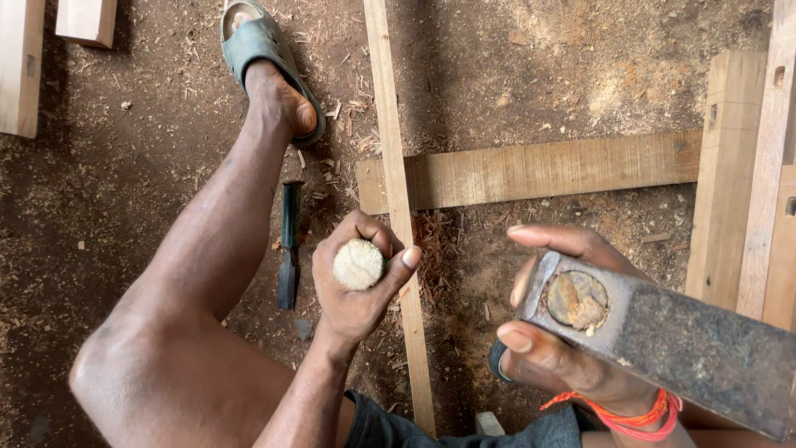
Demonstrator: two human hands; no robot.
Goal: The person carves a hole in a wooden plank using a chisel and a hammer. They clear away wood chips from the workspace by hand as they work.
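My left hand [358, 282] is wrapped around a chisel handle, whose round, battered wooden end [358, 265] faces the camera; the blade below is hidden. The chisel stands over a thin wooden strip [398, 191] that runs from top to bottom. My right hand [554, 332] grips a hammer just under its head, and the heavy rusty steel head [663, 336] is raised close to the camera, at the right. An orange band circles my right wrist.
A second chisel with a green handle [289, 245] lies on the sawdust-covered ground beside my left leg. My foot wears a grey-green sandal [261, 46]. A wide plank [539, 170] lies crosswise; timber posts [734, 174] stand at right, blocks [21, 62] at top left.
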